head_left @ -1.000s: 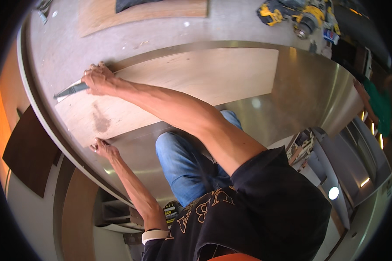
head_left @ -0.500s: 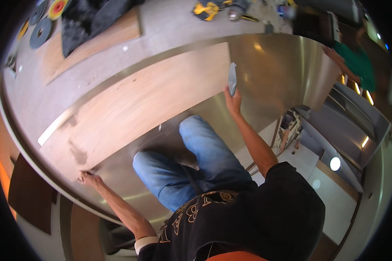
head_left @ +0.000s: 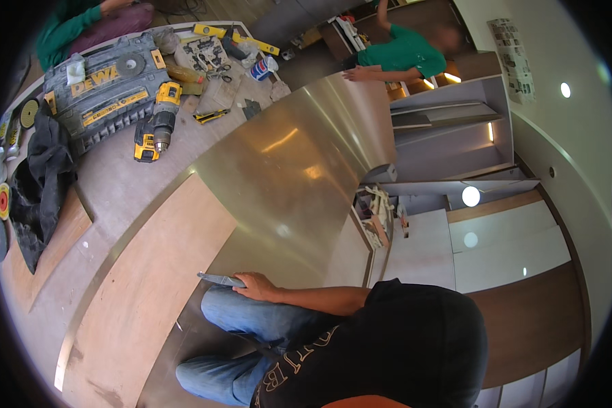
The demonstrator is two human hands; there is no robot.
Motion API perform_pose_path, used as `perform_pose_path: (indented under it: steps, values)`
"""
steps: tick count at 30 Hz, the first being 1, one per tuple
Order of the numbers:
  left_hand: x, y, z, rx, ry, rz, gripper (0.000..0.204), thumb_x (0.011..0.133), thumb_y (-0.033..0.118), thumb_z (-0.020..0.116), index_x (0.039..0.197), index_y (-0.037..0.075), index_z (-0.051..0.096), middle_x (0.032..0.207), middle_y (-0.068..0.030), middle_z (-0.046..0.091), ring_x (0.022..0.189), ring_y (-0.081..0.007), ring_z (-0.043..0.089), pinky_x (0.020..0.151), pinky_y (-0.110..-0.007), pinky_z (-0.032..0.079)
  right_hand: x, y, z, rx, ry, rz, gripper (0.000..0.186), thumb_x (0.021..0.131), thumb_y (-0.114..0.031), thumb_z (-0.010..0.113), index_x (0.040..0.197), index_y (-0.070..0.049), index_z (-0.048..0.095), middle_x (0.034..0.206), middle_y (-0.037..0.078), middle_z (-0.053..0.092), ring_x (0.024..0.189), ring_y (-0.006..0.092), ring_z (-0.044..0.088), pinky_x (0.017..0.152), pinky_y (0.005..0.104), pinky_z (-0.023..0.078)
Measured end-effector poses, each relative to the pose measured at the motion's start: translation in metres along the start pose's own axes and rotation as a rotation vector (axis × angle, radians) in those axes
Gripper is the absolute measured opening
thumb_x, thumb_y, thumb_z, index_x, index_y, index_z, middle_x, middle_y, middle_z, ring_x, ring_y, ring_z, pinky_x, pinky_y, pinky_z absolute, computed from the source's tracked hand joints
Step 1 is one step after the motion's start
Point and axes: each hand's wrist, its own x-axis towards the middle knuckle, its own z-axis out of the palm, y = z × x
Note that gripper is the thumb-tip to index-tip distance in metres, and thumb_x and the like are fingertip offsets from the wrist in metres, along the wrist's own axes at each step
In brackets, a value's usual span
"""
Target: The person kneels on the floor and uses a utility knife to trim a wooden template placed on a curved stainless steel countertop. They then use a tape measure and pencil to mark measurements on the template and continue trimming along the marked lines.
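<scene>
My right hand [head_left: 256, 285] is closed around a flat grey pointed tool [head_left: 217, 279], held over my bent knee beside the near edge of a long pale plywood strip [head_left: 143, 279]. The strip lies on a large shiny, curved metal sheet [head_left: 299, 170] and has dark smudges at its lower end. My left hand is out of view.
A cordless drill [head_left: 160, 119], grey tool case [head_left: 105, 95], black cloth [head_left: 39, 197], discs [head_left: 3, 201] and yellow levels [head_left: 236, 39] lie beyond the sheet. A person in green [head_left: 401, 54] touches its far end; another [head_left: 75, 30] sits top left. Cabinet panels [head_left: 503, 231] stand right.
My view has swung right and up toward the co-workers. The tool in my right hand has moved from the plywood's left end to near my knee. My left hand has left the view.
</scene>
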Motion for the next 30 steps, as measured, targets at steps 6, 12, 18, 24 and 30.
perform_pose_path:
  steps: [6, 12, 18, 24, 30]
  values:
    - [-0.028, 0.011, 0.004, 0.048, 0.037, 0.016, 0.095, 0.082, 0.055, 0.062, 0.147, -0.007, 0.031, 0.136, -0.0334, 0.047, 0.123, -0.0456, 0.049, 0.101, -0.057, 0.041, 0.001, 0.009, 0.000, 0.073, 0.039, -0.022, 0.042, 0.089, -0.030, 0.068, 0.117, 0.001, 0.062, 0.109, 0.022, 0.068, 0.100, 0.0393, 0.065, 0.089, 0.0454, 0.051]
    - [-0.059, -0.003, 0.008, 0.107, 0.091, 0.012, 0.101, 0.082, 0.064, 0.058, 0.147, -0.009, 0.031, 0.138, -0.0355, 0.044, 0.127, -0.0482, 0.046, 0.104, -0.059, 0.039, -0.008, 0.017, -0.002, 0.154, 0.070, -0.042, 0.041, 0.088, -0.027, 0.069, 0.117, 0.000, 0.062, 0.113, 0.022, 0.067, 0.106, 0.0382, 0.064, 0.092, 0.0448, 0.050]
    - [-0.093, -0.016, 0.011, 0.165, 0.146, 0.018, 0.109, 0.081, 0.073, 0.054, 0.147, -0.011, 0.031, 0.141, -0.0376, 0.041, 0.130, -0.0509, 0.042, 0.106, -0.062, 0.036, -0.013, 0.033, 0.004, 0.171, 0.138, -0.098, 0.040, 0.088, -0.027, 0.070, 0.116, -0.001, 0.062, 0.112, 0.021, 0.067, 0.105, 0.0382, 0.064, 0.091, 0.0451, 0.050]
    - [-0.100, -0.026, 0.025, 0.181, 0.181, 0.043, 0.117, 0.080, 0.081, 0.049, 0.148, -0.012, 0.030, 0.143, -0.0398, 0.038, 0.134, -0.0535, 0.039, 0.109, -0.064, 0.034, -0.013, 0.038, 0.013, 0.152, 0.168, -0.116, 0.041, 0.087, -0.028, 0.070, 0.117, -0.001, 0.062, 0.109, 0.020, 0.069, 0.101, 0.0390, 0.066, 0.088, 0.0461, 0.052]
    - [-0.094, -0.019, 0.025, 0.180, 0.144, 0.024, 0.120, 0.079, 0.084, 0.049, 0.148, -0.013, 0.030, 0.143, -0.0402, 0.038, 0.135, -0.0543, 0.038, 0.109, -0.064, 0.033, -0.011, 0.040, 0.015, 0.144, 0.138, -0.076, 0.043, 0.087, -0.029, 0.070, 0.120, -0.002, 0.062, 0.109, 0.021, 0.069, 0.101, 0.0393, 0.066, 0.088, 0.0463, 0.052]
